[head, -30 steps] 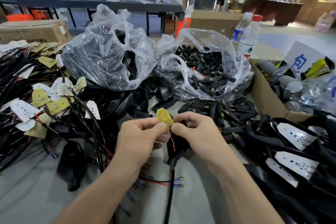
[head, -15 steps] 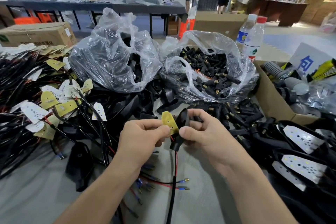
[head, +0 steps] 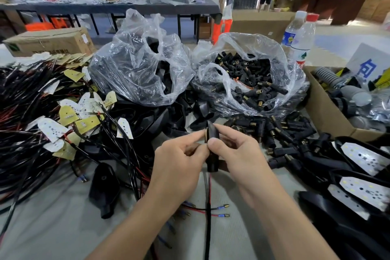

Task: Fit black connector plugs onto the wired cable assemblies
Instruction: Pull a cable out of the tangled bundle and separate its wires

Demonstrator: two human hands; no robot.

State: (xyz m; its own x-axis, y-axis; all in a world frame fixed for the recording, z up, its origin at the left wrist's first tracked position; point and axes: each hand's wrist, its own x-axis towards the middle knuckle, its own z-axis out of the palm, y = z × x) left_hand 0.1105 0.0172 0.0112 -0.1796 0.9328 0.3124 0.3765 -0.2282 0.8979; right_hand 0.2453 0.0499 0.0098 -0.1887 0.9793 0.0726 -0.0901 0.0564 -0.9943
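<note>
Both my hands meet at the middle of the table over one black housing (head: pixel 211 133). My left hand (head: pixel 179 164) pinches its left edge with thumb and forefinger. My right hand (head: pixel 238 154) grips it from the right, thumb in front. The yellow board is barely visible, edge-on inside the housing. A black cable (head: pixel 207 217) with a red wire hangs from the housing toward me. Loose black connector plugs (head: pixel 280 131) lie just right of my hands. More plugs fill the open clear bag (head: pixel 253 82) behind.
A tangle of wired yellow and white boards (head: pixel 69 116) covers the left. A second clear bag (head: pixel 137 69) of black housings stands behind. Finished housings (head: pixel 358 175) pile at the right, beside a cardboard box (head: pixel 329 116). Two water bottles (head: pixel 299 34) stand at the back. People stand far off.
The yellow board, held up between my fingers before, has turned edge-on into the black housing. Both hands have closed round the housing, and the view has tilted down slightly.
</note>
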